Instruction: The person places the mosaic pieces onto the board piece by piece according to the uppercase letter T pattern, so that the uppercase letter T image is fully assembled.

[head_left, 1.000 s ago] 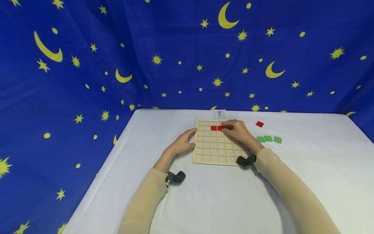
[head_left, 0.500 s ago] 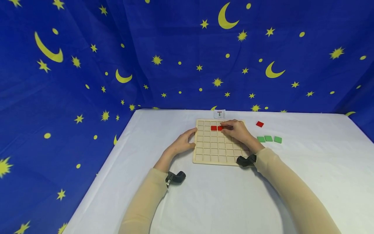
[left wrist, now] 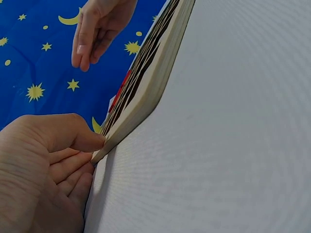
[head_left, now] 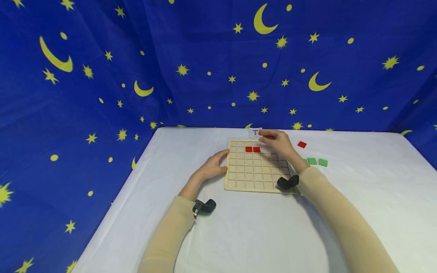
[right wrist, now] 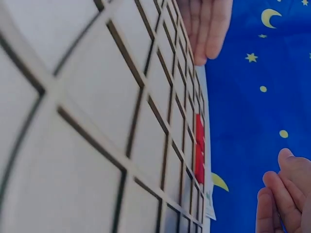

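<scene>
On the table lies a pale wooden grid board (head_left: 244, 170) of square cells. Two red square tiles (head_left: 252, 149) sit side by side in neighbouring cells near its far edge. My left hand (head_left: 211, 166) rests at the board's left edge, thumb and index finger spread along it; in the left wrist view the thumb (left wrist: 73, 132) touches the rim. Raised over the board's far right part, my right hand (head_left: 278, 143) holds nothing; its fingers lie loosely bent in the right wrist view. In the head view it overlaps part of a small printed card (head_left: 253, 132) behind the board.
One loose red tile (head_left: 302, 144) lies on the white table (head_left: 259, 231), right of the board. Nearer are several green tiles (head_left: 312, 161), one partly hidden by the right arm. A blue star-patterned curtain (head_left: 205, 49) hangs behind and on the left.
My right hand has let go of the right-hand red tile and lifted up and away toward the card. That tile now shows fully in its cell. My left hand stays put.
</scene>
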`<state>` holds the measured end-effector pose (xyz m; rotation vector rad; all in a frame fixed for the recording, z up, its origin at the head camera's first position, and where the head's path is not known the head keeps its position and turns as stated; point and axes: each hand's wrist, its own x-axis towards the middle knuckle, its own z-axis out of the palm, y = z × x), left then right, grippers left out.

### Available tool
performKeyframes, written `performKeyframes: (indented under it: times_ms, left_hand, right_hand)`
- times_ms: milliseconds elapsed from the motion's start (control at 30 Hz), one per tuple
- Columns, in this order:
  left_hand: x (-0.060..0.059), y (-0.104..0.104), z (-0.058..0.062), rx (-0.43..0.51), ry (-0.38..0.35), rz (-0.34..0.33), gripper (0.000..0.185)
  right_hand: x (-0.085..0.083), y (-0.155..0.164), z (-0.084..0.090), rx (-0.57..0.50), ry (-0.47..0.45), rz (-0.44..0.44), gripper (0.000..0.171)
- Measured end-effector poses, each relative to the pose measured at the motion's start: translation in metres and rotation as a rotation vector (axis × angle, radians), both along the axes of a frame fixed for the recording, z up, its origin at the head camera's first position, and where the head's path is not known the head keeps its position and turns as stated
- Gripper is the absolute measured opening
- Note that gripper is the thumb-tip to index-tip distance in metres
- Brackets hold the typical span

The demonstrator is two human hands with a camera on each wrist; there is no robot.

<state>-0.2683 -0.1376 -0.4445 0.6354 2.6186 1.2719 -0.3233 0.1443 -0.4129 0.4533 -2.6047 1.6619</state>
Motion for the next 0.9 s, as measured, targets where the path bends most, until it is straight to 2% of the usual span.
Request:
performKeyframes:
  times_ms: [233, 500, 633, 833, 900]
  left_hand:
    - [0.000, -0.001, 0.001, 0.003, 0.010, -0.009, 0.075]
    - [0.000, 0.000, 0.002, -0.002, 0.015, -0.011, 0.075]
    - [0.000, 0.001, 0.003, -0.007, 0.011, -0.008, 0.074]
    - [0.001, 0.000, 0.002, -0.006, -0.010, -0.004, 0.075]
    - [0.001, 0.000, 0.001, -0.003, -0.012, -0.003, 0.075]
  right_hand:
    - [0.000, 0.023, 0.004, 0.011, 0.009, -0.059, 0.047]
    - [0.002, 0.075, 0.006, 0.075, 0.012, -0.201, 0.049]
    - [0.007, 0.099, 0.007, 0.092, 0.005, -0.244, 0.050]
    - [0.013, 0.126, -0.003, 0.117, -0.005, -0.310, 0.063]
    - [0.015, 0.131, -0.005, 0.123, -0.015, -0.329, 0.061]
